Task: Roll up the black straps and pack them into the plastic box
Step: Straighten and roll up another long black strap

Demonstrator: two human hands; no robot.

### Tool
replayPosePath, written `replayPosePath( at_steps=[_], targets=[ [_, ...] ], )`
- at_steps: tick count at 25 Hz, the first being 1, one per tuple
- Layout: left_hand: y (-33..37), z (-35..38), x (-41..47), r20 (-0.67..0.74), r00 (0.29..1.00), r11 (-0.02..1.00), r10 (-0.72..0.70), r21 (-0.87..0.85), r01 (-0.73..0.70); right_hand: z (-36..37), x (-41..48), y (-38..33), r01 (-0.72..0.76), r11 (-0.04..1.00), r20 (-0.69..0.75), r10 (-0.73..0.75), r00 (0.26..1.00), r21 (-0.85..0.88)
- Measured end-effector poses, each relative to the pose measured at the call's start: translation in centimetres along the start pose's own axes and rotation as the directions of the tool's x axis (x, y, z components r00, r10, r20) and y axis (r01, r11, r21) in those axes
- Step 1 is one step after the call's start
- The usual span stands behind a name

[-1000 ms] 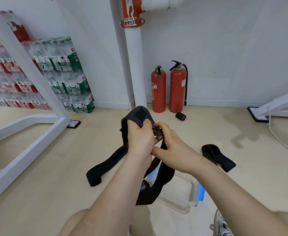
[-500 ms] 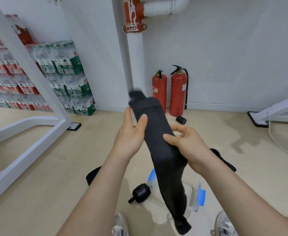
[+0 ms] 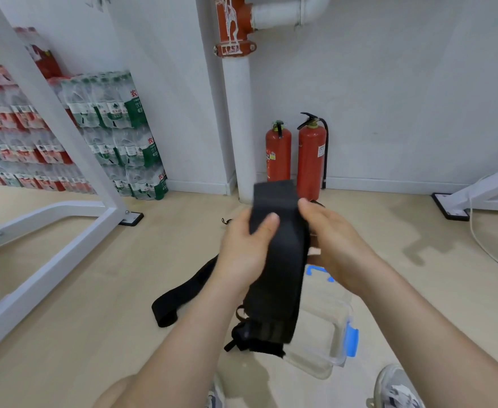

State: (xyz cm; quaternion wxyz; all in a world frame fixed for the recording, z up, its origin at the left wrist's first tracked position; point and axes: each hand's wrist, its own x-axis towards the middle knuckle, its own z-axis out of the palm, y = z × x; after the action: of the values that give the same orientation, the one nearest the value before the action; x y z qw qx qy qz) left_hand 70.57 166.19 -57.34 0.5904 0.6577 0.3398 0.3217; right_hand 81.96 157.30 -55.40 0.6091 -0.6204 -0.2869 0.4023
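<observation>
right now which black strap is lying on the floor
The floor strap left of the plastic box, untouched; the held strap hangs between the left hand and right hand.

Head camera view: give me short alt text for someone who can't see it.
A person's left hand and right hand hold a black strap over a clear plastic box on the floor. A second strap lies left of the box; two red fire extinguishers stand against the wall.
</observation>
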Motion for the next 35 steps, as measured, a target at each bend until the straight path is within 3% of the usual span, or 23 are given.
replayPosePath(
  at_steps=[2,4,6,9,11,13,15,17,19,23,25,28,31,33,35],
  targets=[
    [0.3,-0.7,0.8,-0.134,0.989,0.973,-0.065,-0.228,0.033,0.7,-0.6,0.6,-0.046,0.992,0.187,0.068,0.98,-0.118],
    [0.6,-1.3,1.2,-0.158,0.976,0.936,-0.153,-0.34,0.091,1.6,-0.4,2.2,0.006,0.959,0.223,0.06,0.973,-0.282],
    [0.9,-1.6,1.1,-0.069,0.98,0.917,-0.189,-0.37,0.151,2.2,0.1,3.0,0.071,0.948,0.098,-0.043,0.994,-0.31],
    [1.0,-1.1,0.0,0.16,0.964,0.95,-0.212,-0.199,0.242,2.1,0.5,2.4,0.134,0.991,-0.18,-0.133,0.975,-0.004],
    [0.3,-0.1,-0.8,0.306,0.917,0.959,-0.256,-0.038,0.28,1.3,0.7,1.7,0.151,0.986,-0.318,-0.12,0.941,0.076],
    [-0.7,0.9,-1.0,0.303,0.915,0.962,-0.268,0.032,0.271,0.5,0.8,1.2,0.087,0.993,-0.348,-0.054,0.936,0.082],
    [-1.3,1.6,-0.8,0.176,0.954,0.967,-0.242,-0.037,0.252,-0.1,0.8,0.9,-0.023,1.0,-0.177,0.026,0.984,0.02],
    [-1.1,1.7,-0.2,0.037,0.976,0.972,-0.215,-0.092,0.217,-0.6,0.3,0.8,-0.075,0.97,0.022,0.082,0.996,-0.23],
    [-0.5,1.2,0.2,0.006,0.973,0.967,-0.229,-0.117,0.228,-0.3,0.1,1.2,-0.053,0.928,0.029,0.068,0.997,-0.368],
    [1.2,-0.1,-0.1,0.203,0.947,0.956,-0.25,-0.102,0.274,0.2,0.5,2.1,0.004,0.944,-0.178,-0.067,0.982,-0.33],
    [1.6,-0.9,-0.2,0.201,0.951,0.966,-0.233,-0.061,0.249,0.5,0.5,2.4,0.034,0.955,-0.187,-0.093,0.978,-0.295],
    [1.4,-1.7,0.0,0.102,0.982,0.965,-0.16,0.226,0.134,0.7,0.4,2.2,0.089,0.95,-0.146,-0.137,0.98,-0.299],
    [0.7,-1.3,-0.3,-0.002,0.999,0.939,-0.047,0.341,0.044,0.2,-0.1,0.8,0.125,0.902,-0.036,-0.153,0.988,-0.413],
    [0.7,-1.0,-0.4,-0.05,0.998,0.972,-0.035,0.229,0.045,-0.7,-0.7,-0.1,0.139,0.89,0.086,-0.112,0.99,-0.435],
    [0.8,-0.8,-0.6,-0.063,0.997,0.996,-0.042,0.08,0.047,-1.3,-1.3,-0.7,0.036,0.963,0.263,0.037,0.964,-0.266]
  ],
)
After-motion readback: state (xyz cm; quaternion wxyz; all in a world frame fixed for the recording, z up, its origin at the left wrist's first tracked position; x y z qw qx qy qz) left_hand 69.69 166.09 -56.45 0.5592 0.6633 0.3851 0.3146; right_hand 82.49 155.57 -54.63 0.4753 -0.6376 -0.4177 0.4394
